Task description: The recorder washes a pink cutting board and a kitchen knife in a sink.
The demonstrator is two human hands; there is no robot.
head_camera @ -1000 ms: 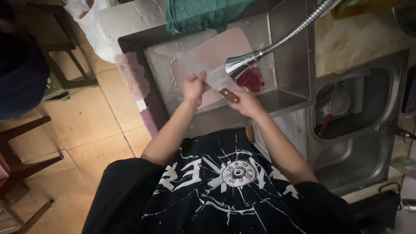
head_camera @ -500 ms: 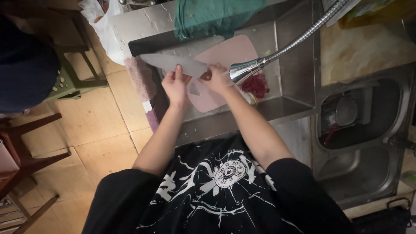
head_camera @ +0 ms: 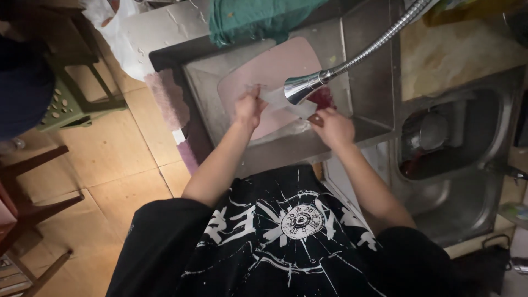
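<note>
Head view: the left hand and right hand each grip an end of a long shiny knife blade under the silver tap head, over the pink cutting board. Best keep fingers off the sharp edge.

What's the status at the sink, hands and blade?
Left hand on the knife blade; right hand shut on its handle. Pink cutting board underneath. Faucet head overhangs the blade.

Steel sink holding the washing-up

A pink cutting board is lying flat in the basin; a green cloth is draping over its back rim.
</note>
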